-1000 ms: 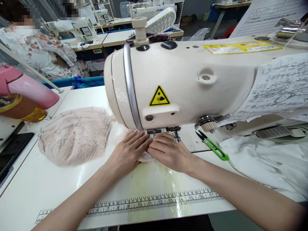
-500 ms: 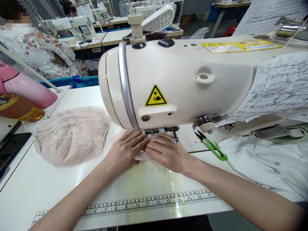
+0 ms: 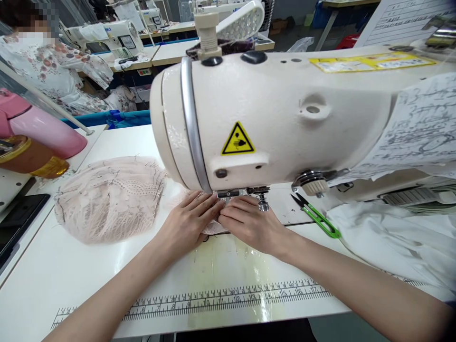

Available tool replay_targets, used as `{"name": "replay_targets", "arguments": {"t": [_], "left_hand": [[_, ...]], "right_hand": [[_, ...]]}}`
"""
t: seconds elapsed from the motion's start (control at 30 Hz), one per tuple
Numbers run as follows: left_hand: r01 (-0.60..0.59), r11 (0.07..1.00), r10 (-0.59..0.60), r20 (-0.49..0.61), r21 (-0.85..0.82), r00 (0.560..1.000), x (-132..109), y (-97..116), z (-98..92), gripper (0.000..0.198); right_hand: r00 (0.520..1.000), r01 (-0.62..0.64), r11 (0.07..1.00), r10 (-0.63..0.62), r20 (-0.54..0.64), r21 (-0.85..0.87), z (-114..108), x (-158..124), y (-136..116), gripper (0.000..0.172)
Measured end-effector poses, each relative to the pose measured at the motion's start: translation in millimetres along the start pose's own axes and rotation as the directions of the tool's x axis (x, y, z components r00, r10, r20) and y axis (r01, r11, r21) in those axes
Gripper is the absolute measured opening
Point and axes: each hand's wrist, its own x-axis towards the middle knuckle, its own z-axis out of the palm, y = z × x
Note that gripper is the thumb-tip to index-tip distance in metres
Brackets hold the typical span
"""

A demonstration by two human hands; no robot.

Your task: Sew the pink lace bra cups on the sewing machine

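Pale pink lace fabric [image 3: 215,228] lies under the sewing machine [image 3: 278,109], mostly hidden by the hands. My left hand [image 3: 188,219] rests on it, palm down, fingers stretched out flat toward the needle area. On the other side of the presser foot, my right hand [image 3: 251,223] has its fingers bent and pressed together on the fabric's near edge. Both hands' fingertips nearly meet below the machine head. Further left sits a gathered pink lace piece [image 3: 110,202] with dark thread ends.
Green thread snips [image 3: 320,221] lie right of the needle area, beside white cloth [image 3: 395,237]. At left are a pink bottle [image 3: 46,128], an amber cup [image 3: 33,156] and a dark phone [image 3: 21,223]. A printed ruler [image 3: 221,301] runs along the front edge. A co-worker [image 3: 60,71] sits beyond.
The camera view has shifted slightly, so the machine and table appear a little further right. Both hands remain beside the presser foot, with hardly any visible movement of the fabric.
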Motion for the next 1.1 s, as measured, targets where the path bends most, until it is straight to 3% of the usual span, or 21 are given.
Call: {"name": "replay_targets", "arguments": {"t": [0.43, 0.83, 1.1], "left_hand": [[0.044, 0.999, -0.044, -0.024, 0.004, 0.999, 2.6, 1.8, 2.5, 0.056], [0.066, 0.997, -0.065, -0.03, 0.032, 0.997, 5.0, 4.1, 0.1, 0.044], [0.076, 0.995, -0.073, -0.048, 0.064, 0.996, 2.5, 6.6, -0.2, 0.043]], "right_hand": [[0.999, -0.022, 0.999, 0.021, -0.024, -0.039, -0.9, 2.2, 3.1, 0.026], [0.988, -0.152, 0.984, 0.149, -0.031, -0.098, -5.3, 0.7, 1.4, 0.021], [0.987, -0.16, 0.971, 0.158, -0.024, -0.178, -2.3, -3.1, 6.2, 0.02]]}}
